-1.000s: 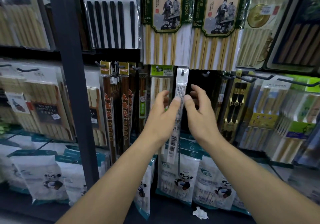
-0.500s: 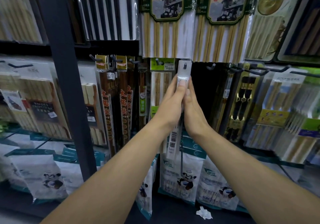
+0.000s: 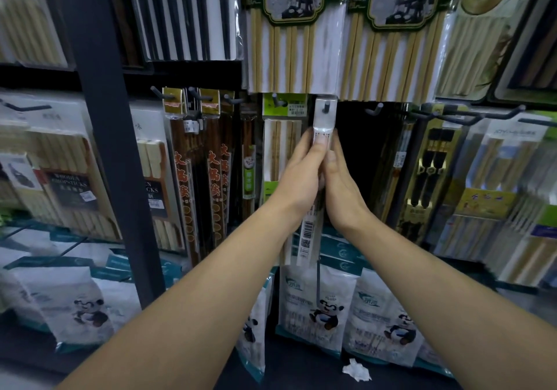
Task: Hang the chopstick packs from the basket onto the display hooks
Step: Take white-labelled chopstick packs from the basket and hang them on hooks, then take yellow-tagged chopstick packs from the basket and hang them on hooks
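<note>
Shop display rack, dark, hung with packaged chopsticks. Left hand (image 3: 297,178) and right hand (image 3: 342,187), pressed close side by side, both pinch one chopstick pack (image 3: 324,120) with thumbs on its front. The pack is a narrow, flat, glossy clear sleeve with a white printed label and barcode. Its top hole sits over a dark metal hook (image 3: 325,107); its middle is hidden by the hands and its contents are unclear. Just left: green-headed pack (image 3: 283,148) of pale bamboo sticks. Above: bamboo sets (image 3: 289,43) in clear film, tops cut off. Below: white panda pouches (image 3: 319,308), contents indistinct. Crumpled white paper (image 3: 357,370) lies on the dark shelf (image 3: 301,371).
</note>
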Available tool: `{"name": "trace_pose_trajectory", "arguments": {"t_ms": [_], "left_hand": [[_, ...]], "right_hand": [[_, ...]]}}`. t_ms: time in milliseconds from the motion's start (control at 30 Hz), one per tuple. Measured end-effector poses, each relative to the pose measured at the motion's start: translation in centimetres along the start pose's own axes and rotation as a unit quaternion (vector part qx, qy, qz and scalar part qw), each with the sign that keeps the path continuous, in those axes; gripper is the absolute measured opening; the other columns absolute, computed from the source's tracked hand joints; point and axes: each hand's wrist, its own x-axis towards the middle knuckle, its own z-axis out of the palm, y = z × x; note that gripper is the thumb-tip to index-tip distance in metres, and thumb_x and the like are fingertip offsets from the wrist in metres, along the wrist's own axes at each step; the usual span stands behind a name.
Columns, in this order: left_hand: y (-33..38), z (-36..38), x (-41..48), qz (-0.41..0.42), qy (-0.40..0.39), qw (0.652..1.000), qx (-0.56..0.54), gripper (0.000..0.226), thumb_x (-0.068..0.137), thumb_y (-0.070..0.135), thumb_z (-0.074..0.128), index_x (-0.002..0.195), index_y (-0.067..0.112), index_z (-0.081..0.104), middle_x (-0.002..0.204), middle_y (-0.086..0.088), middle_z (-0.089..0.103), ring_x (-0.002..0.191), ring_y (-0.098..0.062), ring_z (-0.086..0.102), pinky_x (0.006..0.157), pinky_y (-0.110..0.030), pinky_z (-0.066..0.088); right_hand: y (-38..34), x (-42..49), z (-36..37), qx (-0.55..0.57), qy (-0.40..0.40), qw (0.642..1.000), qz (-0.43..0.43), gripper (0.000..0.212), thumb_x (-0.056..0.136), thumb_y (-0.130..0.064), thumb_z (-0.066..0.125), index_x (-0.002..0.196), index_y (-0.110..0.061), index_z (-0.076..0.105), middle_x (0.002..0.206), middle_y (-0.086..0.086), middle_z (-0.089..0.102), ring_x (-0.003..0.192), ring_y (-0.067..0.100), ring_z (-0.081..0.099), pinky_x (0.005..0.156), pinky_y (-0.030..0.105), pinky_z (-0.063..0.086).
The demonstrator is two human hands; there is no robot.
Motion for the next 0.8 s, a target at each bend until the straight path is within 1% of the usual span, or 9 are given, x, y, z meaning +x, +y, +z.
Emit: {"name": "trace_pose_trajectory", "arguments": {"t_ms": [100, 200, 300, 400, 500, 567, 633, 700, 800], "left_hand": [[0.5, -0.5, -1.9, 0.007, 0.025, 0.999, 0.045, 0.035, 0.111, 0.031, 0.043, 0.145, 0.034, 0.046, 0.118, 0.035, 0.054, 0.098, 0.032, 0.052, 0.08, 0.005, 0.041], [-0.2, -1.6, -5.0, 0.005, 0.05, 0.994, 0.092, 0.038, 0.107, 0.025, 0.052, 0.145, 0.027, 0.047, 0.132, 0.025, 0.053, 0.104, 0.03, 0.05, 0.084, 0.006, 0.039], [-2.1, -3.0, -9.3, 0.007, 0.075, 0.989, 0.127, 0.035, 0.105, 0.027, 0.055, 0.14, 0.027, 0.054, 0.136, 0.017, 0.059, 0.113, 0.018, 0.056, 0.089, 0.0, 0.043], [-5.8, -4.4, -13.9, -0.046, 0.093, 0.981, 0.162, 0.017, 0.102, 0.034, 0.055, 0.116, 0.038, 0.063, 0.112, 0.016, 0.07, 0.108, 0.001, 0.065, 0.089, -0.017, 0.051], [-11.7, -6.0, -19.4, -0.137, 0.123, 0.962, 0.201, 0.015, 0.105, 0.025, 0.056, 0.101, 0.036, 0.066, 0.094, 0.013, 0.072, 0.094, -0.004, 0.068, 0.08, -0.021, 0.051], [-15.9, -7.1, -23.5, -0.21, 0.133, 0.937, 0.245, 0.012, 0.104, 0.019, 0.057, 0.101, 0.026, 0.066, 0.093, 0.009, 0.07, 0.091, -0.01, 0.068, 0.076, -0.02, 0.049], [-19.7, -8.2, -27.7, -0.286, 0.137, 0.896, 0.312, 0.009, 0.102, 0.014, 0.059, 0.108, 0.017, 0.065, 0.1, 0.001, 0.067, 0.098, -0.022, 0.066, 0.083, -0.026, 0.052], [-22.6, -9.3, -31.5, -0.349, 0.126, 0.842, 0.392, 0.024, 0.097, 0.016, 0.062, 0.121, 0.01, 0.062, 0.115, -0.011, 0.06, 0.109, -0.034, 0.06, 0.096, -0.041, 0.05], [-25.1, -10.6, -36.8, -0.431, 0.067, 0.78, 0.449, 0.055, 0.092, 0.04, 0.068, 0.137, 0.012, 0.05, 0.131, -0.012, 0.052, 0.123, -0.037, 0.052, 0.101, -0.048, 0.047]], "right_hand": [[0.0, -1.9, -0.5, 0.005, 0.013, 1.0, 0.019, 0.074, 0.098, -0.067, 0.022, 0.162, -0.033, 0.009, 0.167, -0.019, 0.013, 0.145, -0.012, 0.014, 0.108, 0.006, 0.015], [0.3, -5.1, -1.1, 0.001, 0.04, 0.997, 0.061, 0.074, 0.095, -0.069, 0.03, 0.16, -0.034, 0.021, 0.16, -0.019, 0.027, 0.137, -0.012, 0.028, 0.102, 0.008, 0.022], [1.4, -10.3, -1.4, -0.023, 0.061, 0.994, 0.091, 0.047, 0.102, -0.052, 0.042, 0.147, -0.037, 0.041, 0.143, -0.022, 0.044, 0.117, -0.022, 0.043, 0.088, 0.004, 0.035], [3.5, -16.9, -0.8, -0.037, 0.042, 0.99, 0.129, 0.015, 0.104, -0.037, 0.051, 0.116, -0.045, 0.056, 0.11, -0.026, 0.057, 0.099, -0.009, 0.056, 0.074, 0.009, 0.048], [6.8, -23.5, 0.3, -0.078, -0.056, 0.973, 0.211, 0.01, 0.102, -0.031, 0.058, 0.099, -0.039, 0.062, 0.089, -0.02, 0.063, 0.081, 0.001, 0.061, 0.065, 0.016, 0.049], [9.9, -27.7, 1.1, -0.126, -0.152, 0.943, 0.267, 0.005, 0.099, -0.024, 0.063, 0.096, -0.028, 0.065, 0.083, -0.013, 0.066, 0.078, 0.005, 0.062, 0.071, 0.023, 0.052], [13.5, -31.6, 2.0, -0.186, -0.248, 0.899, 0.31, 0.006, 0.095, -0.021, 0.064, 0.099, -0.017, 0.068, 0.091, -0.005, 0.07, 0.088, 0.017, 0.066, 0.083, 0.036, 0.053], [16.9, -35.0, 2.9, -0.229, -0.332, 0.844, 0.353, 0.017, 0.095, -0.022, 0.064, 0.107, -0.013, 0.07, 0.102, 0.005, 0.072, 0.097, 0.024, 0.067, 0.085, 0.034, 0.051], [20.9, -39.5, 3.9, -0.254, -0.398, 0.789, 0.393, 0.032, 0.098, -0.03, 0.062, 0.126, -0.016, 0.065, 0.126, 0.006, 0.067, 0.111, 0.024, 0.063, 0.09, 0.03, 0.049]]}}
